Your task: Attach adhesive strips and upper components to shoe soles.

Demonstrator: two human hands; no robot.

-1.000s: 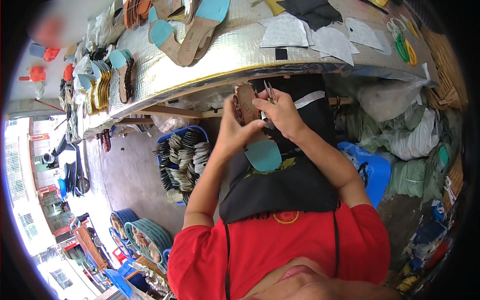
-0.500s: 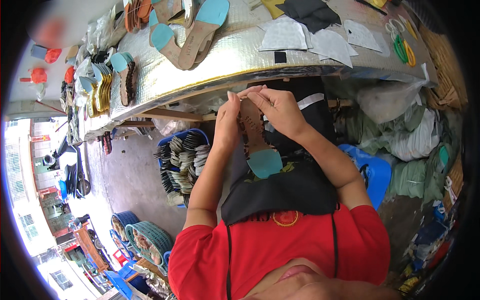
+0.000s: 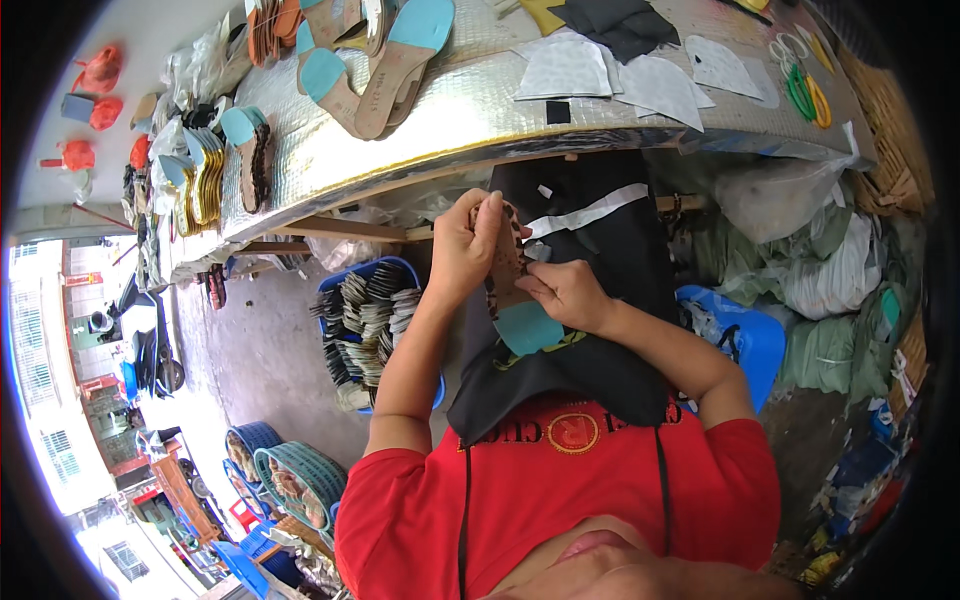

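Observation:
Over my lap I hold a shoe insole with a tan body, a leopard-patterned edge and a light blue patch at the end nearest me. My left hand is closed round its far end, thumb on top. My right hand pinches the insole's right edge, just beyond the blue patch. Part of the insole is hidden behind my fingers. A black apron lies beneath it, and a pale strip crosses the dark cloth beyond my right hand.
On the foil-covered bench lie more insoles, grey-white cut pieces and green-and-yellow-handled scissors. A blue basket of stacked pieces stands on the floor at left, a blue plastic stool at right. Green baskets sit farther left.
My right hand has come down from the insole's far end to its right edge, nearer me. My left hand now wraps the far end, and the apron has shifted slightly.

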